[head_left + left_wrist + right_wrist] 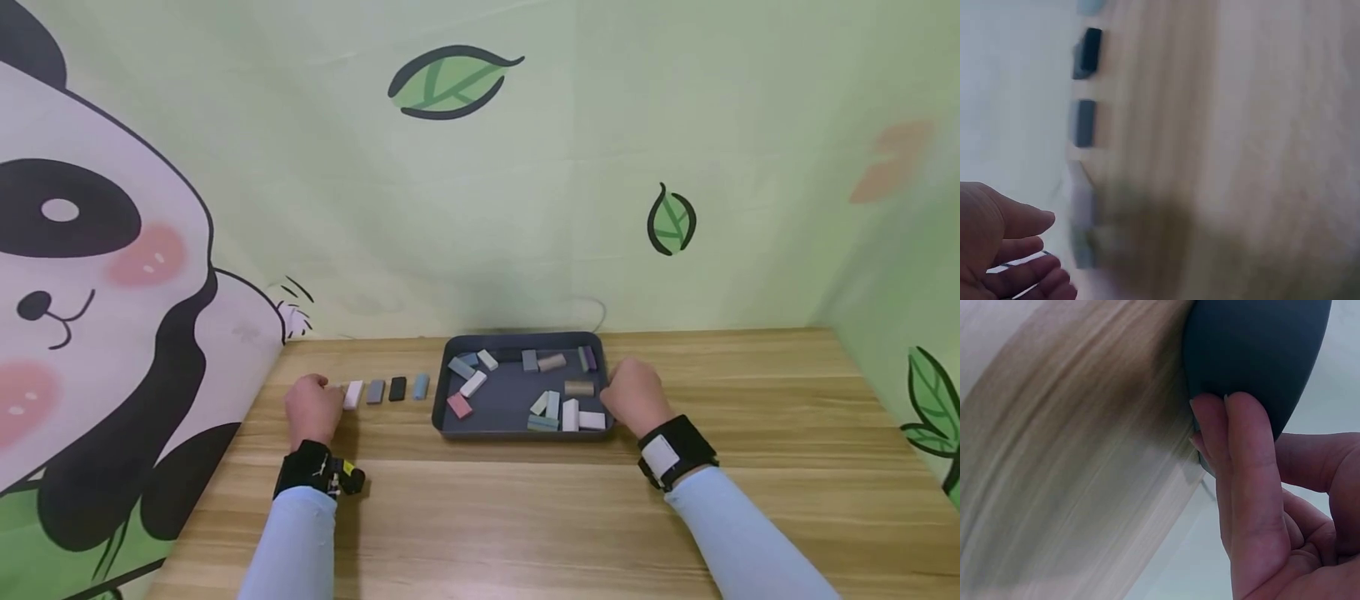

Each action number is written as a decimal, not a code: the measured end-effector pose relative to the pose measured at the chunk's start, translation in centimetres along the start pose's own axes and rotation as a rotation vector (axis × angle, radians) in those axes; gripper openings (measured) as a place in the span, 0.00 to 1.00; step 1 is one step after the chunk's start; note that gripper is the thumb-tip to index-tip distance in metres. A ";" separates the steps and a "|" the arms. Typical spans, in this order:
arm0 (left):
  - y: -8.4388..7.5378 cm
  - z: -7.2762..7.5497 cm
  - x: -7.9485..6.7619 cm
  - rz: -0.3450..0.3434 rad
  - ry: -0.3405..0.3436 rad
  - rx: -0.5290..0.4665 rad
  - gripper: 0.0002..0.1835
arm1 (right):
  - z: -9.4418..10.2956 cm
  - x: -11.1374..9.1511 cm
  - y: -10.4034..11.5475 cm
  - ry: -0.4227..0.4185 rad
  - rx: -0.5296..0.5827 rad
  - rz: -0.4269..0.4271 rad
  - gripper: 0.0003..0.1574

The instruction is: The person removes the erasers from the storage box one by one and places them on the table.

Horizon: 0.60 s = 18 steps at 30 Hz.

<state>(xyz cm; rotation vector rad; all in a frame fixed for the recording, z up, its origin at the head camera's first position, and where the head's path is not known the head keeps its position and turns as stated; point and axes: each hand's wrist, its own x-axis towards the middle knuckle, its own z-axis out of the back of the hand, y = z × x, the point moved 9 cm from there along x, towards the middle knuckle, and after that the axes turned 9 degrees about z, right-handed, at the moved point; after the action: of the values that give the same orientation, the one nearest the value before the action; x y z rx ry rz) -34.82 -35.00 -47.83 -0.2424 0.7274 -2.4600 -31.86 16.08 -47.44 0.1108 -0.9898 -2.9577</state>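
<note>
My left hand is beside the left end of a row of small blocks, nearest the white block. In the left wrist view its fingers are loosely bent, with no block visible in them. The row continues rightward with a grey block, a black block and a light blue block. A blurred greenish block shows past the white one. My right hand holds the right end of the dark tray, fingers against its outer wall, thumb partly hidden behind the rim.
Inside the tray lie several loose blocks, among them a pink block, white blocks and a brown block. The wooden table meets a green printed backdrop just behind the tray. A panda picture covers the left side.
</note>
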 end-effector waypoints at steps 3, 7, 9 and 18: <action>-1.3 0.7 -0.5 -0.012 -0.012 0.000 0.22 | 0.1 0.0 0.1 -0.007 -0.004 0.005 0.13; -4.5 2.2 -1.9 -0.088 -0.070 -0.041 0.27 | 0.2 -0.1 0.3 -0.020 -0.013 0.022 0.14; -6.4 2.9 -2.9 -0.138 -0.078 -0.080 0.29 | 0.2 -0.1 0.4 -0.024 -0.014 0.031 0.15; -15.2 3.1 -9.0 -0.402 -0.083 -0.170 0.37 | 0.1 -0.1 0.5 -0.023 -0.019 0.037 0.19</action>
<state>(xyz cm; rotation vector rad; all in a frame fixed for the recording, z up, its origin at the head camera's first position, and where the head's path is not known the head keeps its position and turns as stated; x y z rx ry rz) -33.44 -20.71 -37.03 -0.6040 0.9278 -2.7413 -31.75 15.71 -47.02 0.0576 -0.9553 -2.9406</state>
